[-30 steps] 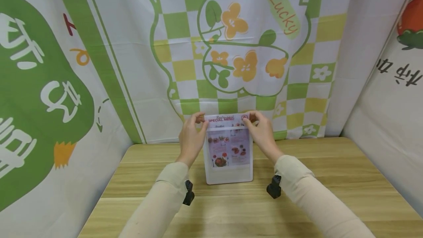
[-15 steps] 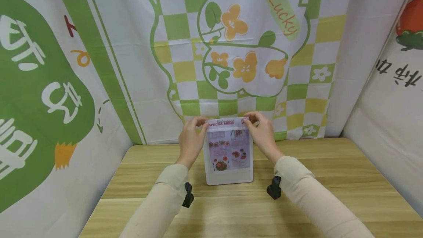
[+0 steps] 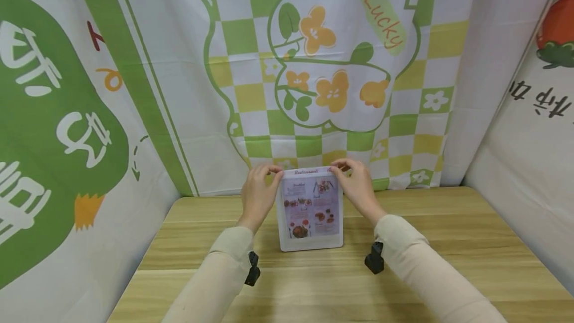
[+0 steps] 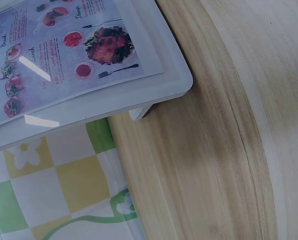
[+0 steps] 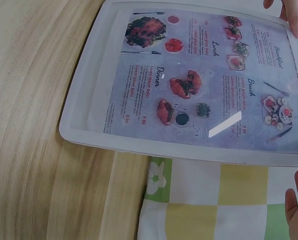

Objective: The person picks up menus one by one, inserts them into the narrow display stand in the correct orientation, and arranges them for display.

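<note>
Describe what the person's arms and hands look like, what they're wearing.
Both arms wear long cream sleeves, left sleeve and right sleeve, reaching the wrists. A small black camera unit is strapped under each wrist. The left hand and right hand are bare: no gloves.

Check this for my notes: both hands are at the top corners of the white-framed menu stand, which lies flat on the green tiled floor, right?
Not quite. The head view shows the white-framed menu stand standing upright on the light wooden table, not flat on a green floor. The left hand and right hand are indeed at its top corners.
</note>
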Available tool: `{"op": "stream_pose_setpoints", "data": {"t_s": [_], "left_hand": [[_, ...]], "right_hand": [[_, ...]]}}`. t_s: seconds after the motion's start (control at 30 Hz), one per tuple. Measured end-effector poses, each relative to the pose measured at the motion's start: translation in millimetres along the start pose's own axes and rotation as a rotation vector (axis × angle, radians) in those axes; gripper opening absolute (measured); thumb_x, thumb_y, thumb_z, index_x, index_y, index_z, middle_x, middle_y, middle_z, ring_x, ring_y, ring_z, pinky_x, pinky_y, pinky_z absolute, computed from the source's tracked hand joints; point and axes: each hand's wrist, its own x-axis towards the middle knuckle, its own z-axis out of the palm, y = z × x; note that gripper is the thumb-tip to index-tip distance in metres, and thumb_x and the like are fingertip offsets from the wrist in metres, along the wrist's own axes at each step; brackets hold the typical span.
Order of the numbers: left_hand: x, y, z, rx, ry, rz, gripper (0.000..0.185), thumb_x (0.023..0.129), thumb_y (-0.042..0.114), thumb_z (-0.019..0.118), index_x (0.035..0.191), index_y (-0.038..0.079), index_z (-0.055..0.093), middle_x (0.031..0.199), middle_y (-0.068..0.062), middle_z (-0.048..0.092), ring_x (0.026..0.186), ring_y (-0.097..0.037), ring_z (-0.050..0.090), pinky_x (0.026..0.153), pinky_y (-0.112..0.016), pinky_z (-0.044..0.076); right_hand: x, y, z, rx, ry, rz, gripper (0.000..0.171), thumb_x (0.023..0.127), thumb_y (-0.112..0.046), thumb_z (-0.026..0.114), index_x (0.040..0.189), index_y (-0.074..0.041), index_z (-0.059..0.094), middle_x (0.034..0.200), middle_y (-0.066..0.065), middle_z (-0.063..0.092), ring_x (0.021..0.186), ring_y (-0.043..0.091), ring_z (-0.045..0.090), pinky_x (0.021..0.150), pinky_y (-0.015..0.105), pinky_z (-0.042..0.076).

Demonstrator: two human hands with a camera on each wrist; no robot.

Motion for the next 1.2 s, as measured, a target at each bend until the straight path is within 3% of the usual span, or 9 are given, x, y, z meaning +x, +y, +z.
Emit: {"op": "stream_pose_setpoints", "data": {"t_s": [0.13,0.37,0.6,0.83,1.0,1.2], "left_hand": [[-2.7,-1.9,-0.1,0.006,-0.011,-0.007,0.016,0.095,0.030,0.068,0.102,0.017,0.071,0.109,0.001,0.069,0.105,-0.020,0.060,0.087,-0.038,0.051],[-6.3,-3.6,0.1,0.030,-0.010,-0.006,0.020,0.095,0.034,0.067,0.103,0.017,0.073,0.109,0.000,0.070,0.104,-0.020,0.061,0.083,-0.037,0.053],[-7.3,-5.3,1.9,0.040,0.013,0.008,0.020,0.095,0.033,0.067,0.105,0.018,0.074,0.108,0.001,0.071,0.102,-0.019,0.062,0.078,-0.035,0.053],[-12.8,-5.7,2.0,0.006,0.012,-0.003,0.023,0.095,0.031,0.066,0.114,0.019,0.072,0.116,0.002,0.069,0.106,-0.019,0.061,0.078,-0.037,0.053],[-18.3,-6.5,-1.8,-0.034,0.018,-0.013,0.026,0.095,0.028,0.067,0.120,0.020,0.069,0.121,0.002,0.067,0.104,-0.018,0.061,0.075,-0.037,0.052],[-30.0,-12.0,-13.7,-0.063,0.023,-0.082,0.028,0.096,0.028,0.066,0.122,0.020,0.068,0.119,0.001,0.067,0.103,-0.020,0.061,0.069,-0.038,0.050]], "right_hand": [[-1,3,0,-0.006,-0.012,-0.011,0.015,0.094,-0.017,0.069,0.104,-0.006,0.070,0.103,0.009,0.067,0.098,0.024,0.055,0.083,0.038,0.044],[-3,7,0,0.004,-0.022,-0.013,0.015,0.094,-0.016,0.069,0.104,-0.005,0.071,0.104,0.010,0.067,0.099,0.026,0.055,0.087,0.049,0.046],[-4,9,-2,0.002,-0.013,-0.020,0.017,0.093,-0.013,0.069,0.107,-0.005,0.072,0.105,0.012,0.067,0.098,0.027,0.056,0.085,0.049,0.047],[-9,11,-7,0.032,-0.007,-0.018,0.024,0.093,-0.014,0.070,0.115,-0.005,0.071,0.117,0.013,0.066,0.106,0.029,0.056,0.088,0.041,0.045],[-14,10,-12,0.071,0.027,-0.035,0.028,0.093,-0.011,0.070,0.119,-0.002,0.068,0.122,0.015,0.065,0.109,0.033,0.056,0.087,0.042,0.048],[-25,12,-19,0.119,0.076,-0.030,0.027,0.093,-0.005,0.068,0.119,0.001,0.067,0.118,0.017,0.067,0.102,0.029,0.060,0.081,0.030,0.049]]}}
